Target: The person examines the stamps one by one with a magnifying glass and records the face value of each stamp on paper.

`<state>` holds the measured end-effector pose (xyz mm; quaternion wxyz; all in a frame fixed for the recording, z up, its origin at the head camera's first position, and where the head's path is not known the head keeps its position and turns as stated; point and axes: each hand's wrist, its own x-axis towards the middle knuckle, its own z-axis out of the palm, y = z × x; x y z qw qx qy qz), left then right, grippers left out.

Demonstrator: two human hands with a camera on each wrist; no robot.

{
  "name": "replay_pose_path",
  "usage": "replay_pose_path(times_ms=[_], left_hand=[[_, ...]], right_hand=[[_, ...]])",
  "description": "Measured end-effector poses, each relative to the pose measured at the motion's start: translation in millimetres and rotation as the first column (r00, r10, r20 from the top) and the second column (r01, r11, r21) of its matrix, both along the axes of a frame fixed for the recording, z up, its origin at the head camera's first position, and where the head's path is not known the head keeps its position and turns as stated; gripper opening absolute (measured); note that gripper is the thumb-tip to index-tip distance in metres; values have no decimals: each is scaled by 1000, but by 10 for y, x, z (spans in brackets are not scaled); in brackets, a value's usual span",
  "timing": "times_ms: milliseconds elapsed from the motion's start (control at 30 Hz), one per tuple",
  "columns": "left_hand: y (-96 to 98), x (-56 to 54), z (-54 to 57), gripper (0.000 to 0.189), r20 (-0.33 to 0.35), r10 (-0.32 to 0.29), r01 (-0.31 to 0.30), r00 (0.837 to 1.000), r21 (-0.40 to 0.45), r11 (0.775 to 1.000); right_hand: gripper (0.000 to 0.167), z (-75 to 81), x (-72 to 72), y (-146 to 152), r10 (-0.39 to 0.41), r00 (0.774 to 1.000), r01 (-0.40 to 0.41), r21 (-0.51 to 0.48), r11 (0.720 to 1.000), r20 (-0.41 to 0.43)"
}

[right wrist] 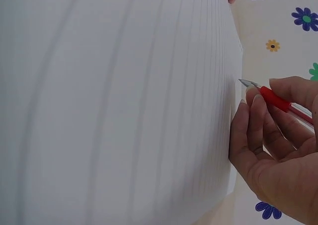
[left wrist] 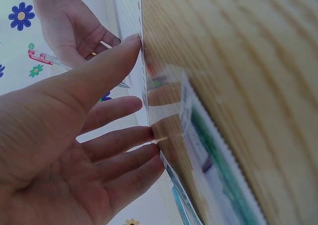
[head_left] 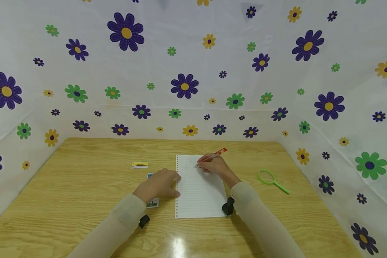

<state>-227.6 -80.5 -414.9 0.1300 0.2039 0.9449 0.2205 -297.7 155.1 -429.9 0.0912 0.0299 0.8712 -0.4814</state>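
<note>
A lined sheet of paper (head_left: 198,193) with punched holes down its left side lies on the table. My right hand (head_left: 214,165) pinches a red pen (head_left: 220,152) over the upper part of the sheet, its tip close to faint marks near the top. In the right wrist view, thumb and fingers close round the red grip of the pen (right wrist: 276,99). My left hand (head_left: 161,184) rests at the sheet's left edge, fingers extended and holding nothing. Two small picture cards partly show beneath and beside it, the lower card (head_left: 153,203) nearer me.
A small yellow card (head_left: 140,165) lies farther back on the left of the wooden table (head_left: 84,179). To the right is a green magnifying glass (head_left: 274,182). A white flower-patterned sheet (head_left: 161,64) encloses the back and sides.
</note>
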Motion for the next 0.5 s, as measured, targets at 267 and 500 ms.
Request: replay_pose_path(times_ms=[267,500], left_hand=[[-5,-22,-1,57,-1,6,-6,1000,0,1000],[-1,-8,-2,57,6,7,-7,1000,-6,1000]], right_hand=[[19,11,2,-5,-6,1000,6,-4,1000,-12],[19,-15,-2,15,-15,1000,15,-19,1000,7]])
